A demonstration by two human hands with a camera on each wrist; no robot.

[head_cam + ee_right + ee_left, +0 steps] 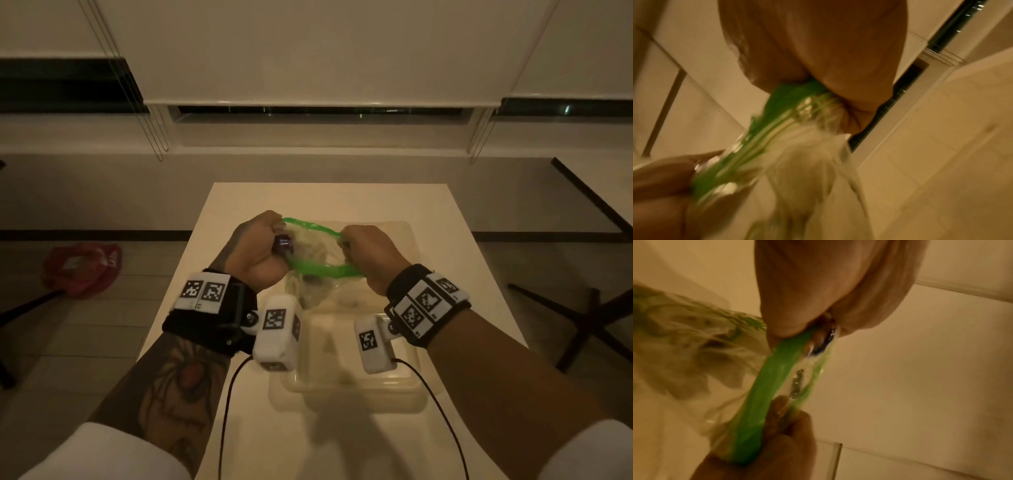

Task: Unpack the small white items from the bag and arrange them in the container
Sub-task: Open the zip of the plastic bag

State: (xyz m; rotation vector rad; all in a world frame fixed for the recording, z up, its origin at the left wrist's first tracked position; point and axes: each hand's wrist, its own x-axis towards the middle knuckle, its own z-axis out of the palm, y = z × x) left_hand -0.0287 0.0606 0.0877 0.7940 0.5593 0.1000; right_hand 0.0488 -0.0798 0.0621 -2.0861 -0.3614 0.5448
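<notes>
A clear plastic bag [317, 253] with a green zip rim [325, 270] hangs above a clear plastic container [356, 383] on the white table. My left hand [260, 246] grips the rim's left end and my right hand [370, 255] grips its right end, so the mouth gapes between them. Pale contents show dimly through the film; I cannot make out single items. In the left wrist view my left hand [818, 293] pinches the green rim [764, 386], with the right hand [777, 447] at its far end. The right wrist view shows my right hand [828, 53] clamped on the bunched rim [781, 110].
The small white table [462, 260] has drop-offs on every side. A red bag [82, 269] lies on the floor at left. Dark table legs [589, 318] and another table's edge stand at right. A window sill and blinds run behind.
</notes>
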